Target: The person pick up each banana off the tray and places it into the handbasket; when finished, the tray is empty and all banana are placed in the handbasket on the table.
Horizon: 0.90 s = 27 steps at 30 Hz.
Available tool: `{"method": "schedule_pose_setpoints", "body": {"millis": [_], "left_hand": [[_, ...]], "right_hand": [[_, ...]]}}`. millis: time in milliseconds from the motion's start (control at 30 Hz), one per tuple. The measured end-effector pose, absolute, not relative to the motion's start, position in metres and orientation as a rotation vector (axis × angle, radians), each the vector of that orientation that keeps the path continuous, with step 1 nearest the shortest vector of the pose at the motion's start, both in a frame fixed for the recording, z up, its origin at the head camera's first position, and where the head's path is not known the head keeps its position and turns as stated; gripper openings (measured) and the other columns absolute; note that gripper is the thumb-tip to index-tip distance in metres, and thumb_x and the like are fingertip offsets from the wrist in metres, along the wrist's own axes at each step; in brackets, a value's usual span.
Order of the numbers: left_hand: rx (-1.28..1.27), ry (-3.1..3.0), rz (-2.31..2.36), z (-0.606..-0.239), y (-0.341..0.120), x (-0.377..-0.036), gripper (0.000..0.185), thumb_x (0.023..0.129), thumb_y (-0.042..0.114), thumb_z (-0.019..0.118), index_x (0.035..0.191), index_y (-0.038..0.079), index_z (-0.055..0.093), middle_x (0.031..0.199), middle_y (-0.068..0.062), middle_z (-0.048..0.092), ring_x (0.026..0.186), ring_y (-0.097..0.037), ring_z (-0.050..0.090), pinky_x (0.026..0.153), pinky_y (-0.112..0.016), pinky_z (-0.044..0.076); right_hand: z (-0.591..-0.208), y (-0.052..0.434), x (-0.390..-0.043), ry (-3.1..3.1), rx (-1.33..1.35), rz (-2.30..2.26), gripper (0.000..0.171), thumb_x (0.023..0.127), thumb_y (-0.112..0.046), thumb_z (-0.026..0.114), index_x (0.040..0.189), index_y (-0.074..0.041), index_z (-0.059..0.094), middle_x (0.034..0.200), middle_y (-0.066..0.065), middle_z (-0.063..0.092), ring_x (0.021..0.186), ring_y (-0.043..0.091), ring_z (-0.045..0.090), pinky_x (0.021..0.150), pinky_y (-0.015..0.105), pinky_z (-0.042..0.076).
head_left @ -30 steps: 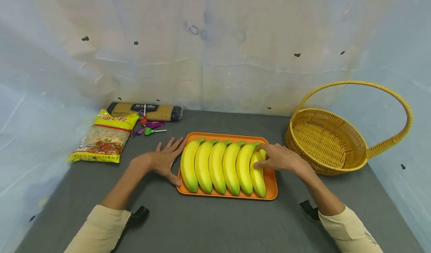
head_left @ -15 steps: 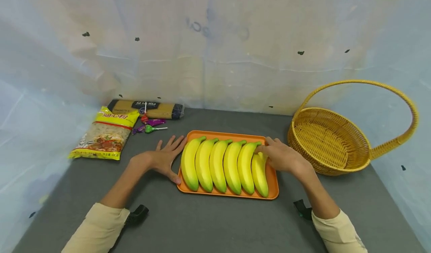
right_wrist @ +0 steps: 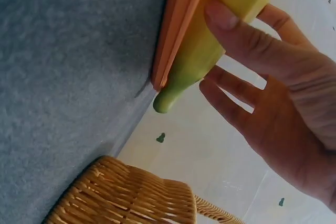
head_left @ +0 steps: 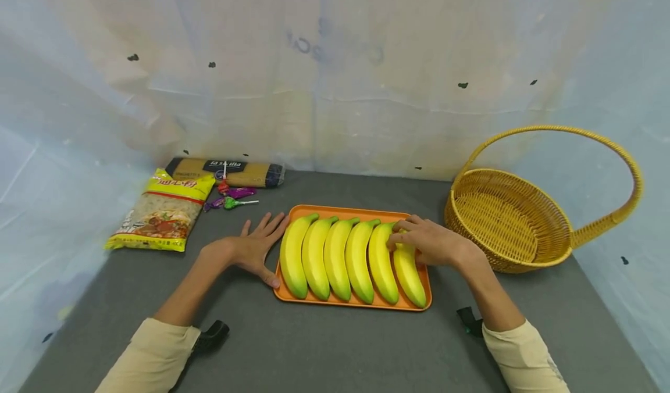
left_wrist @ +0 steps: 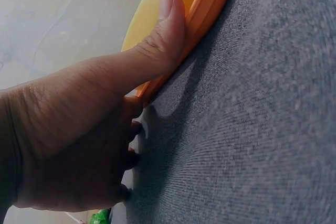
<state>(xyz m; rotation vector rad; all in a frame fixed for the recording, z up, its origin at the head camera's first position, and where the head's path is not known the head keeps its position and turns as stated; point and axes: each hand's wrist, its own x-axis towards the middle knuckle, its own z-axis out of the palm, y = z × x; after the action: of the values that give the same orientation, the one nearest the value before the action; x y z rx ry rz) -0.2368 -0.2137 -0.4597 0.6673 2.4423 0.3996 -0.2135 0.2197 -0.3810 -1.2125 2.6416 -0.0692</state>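
Note:
On the orange tray (head_left: 353, 303) several yellow bananas lie side by side, their green tips toward the near edge. My right hand (head_left: 431, 242) is over the rightmost banana (head_left: 409, 277), fingers on its left side and thumb on its right. The right wrist view shows the thumb (right_wrist: 223, 17) against that banana, with other fingers spread behind it. At the tray's left edge, my left hand (head_left: 253, 253) is spread, with straight fingers by the rim. Its thumb (left_wrist: 168, 22) rests along the tray's edge in the left wrist view.
Right of the tray stands a yellow wicker basket (head_left: 494, 224) with a tall handle. Behind on the left lie a yellow food bag (head_left: 162, 213), a spaghetti pack (head_left: 251, 174) and several wrapped lollipops (head_left: 230, 203). A pale sheet (head_left: 366, 131) hangs behind the table.
The rightmost banana's near end has shifted to the right, widening the gap beside its neighbour. My right fingers have changed position around its upper part. The left hand has stayed at the tray's edge.

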Motion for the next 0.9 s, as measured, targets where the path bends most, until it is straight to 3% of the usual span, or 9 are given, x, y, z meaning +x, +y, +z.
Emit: {"method": "schedule_pose_setpoints", "body": {"millis": [100,267,633,900], "left_hand": [[0.658,2.439,0.396,-0.459,-0.215,-0.236,0.158,0.061,0.084,0.082,0.168,0.021,-0.016,0.176,-0.006,-0.024,0.162,-0.038,-0.024,0.122,-0.073,-0.018],[0.671,2.448,0.389,-0.46,-0.215,-0.236,0.155,0.064,0.084,0.081,0.168,0.022,-0.015,0.176,-0.006,-0.024,0.162,-0.038,-0.024,0.123,-0.073,-0.017],[0.675,2.446,0.389,-0.462,-0.216,-0.236,0.156,0.063,0.084,0.081,0.168,0.021,-0.015,0.176,-0.006,-0.024,0.162,-0.039,-0.025,0.122,-0.074,-0.017],[0.669,2.438,0.403,-0.46,-0.214,-0.236,0.156,0.062,0.084,0.081,0.168,0.022,-0.015,0.176,-0.005,-0.025,0.162,-0.037,-0.025,0.123,-0.072,-0.018]], "right_hand": [[-0.384,0.221,-0.217,2.662,-1.234,-0.031,0.052,0.081,0.008,0.082,0.121,-0.022,0.07,0.136,0.007,0.067,0.128,0.034,0.058,0.103,0.057,0.049],[-0.384,0.224,-0.22,2.653,-1.212,-0.095,0.051,0.082,0.008,0.081,0.122,-0.021,0.069,0.129,0.002,0.07,0.123,0.027,0.063,0.101,0.054,0.05],[-0.356,0.237,-0.212,2.777,-1.194,-0.102,0.05,0.084,-0.002,0.083,0.126,-0.025,0.069,0.13,0.002,0.071,0.121,0.029,0.063,0.098,0.056,0.05],[-0.319,0.256,-0.212,2.788,-1.076,-0.343,0.039,0.089,-0.008,0.08,0.123,-0.021,0.067,0.116,-0.004,0.07,0.1,0.016,0.058,0.087,0.039,0.05]]}}
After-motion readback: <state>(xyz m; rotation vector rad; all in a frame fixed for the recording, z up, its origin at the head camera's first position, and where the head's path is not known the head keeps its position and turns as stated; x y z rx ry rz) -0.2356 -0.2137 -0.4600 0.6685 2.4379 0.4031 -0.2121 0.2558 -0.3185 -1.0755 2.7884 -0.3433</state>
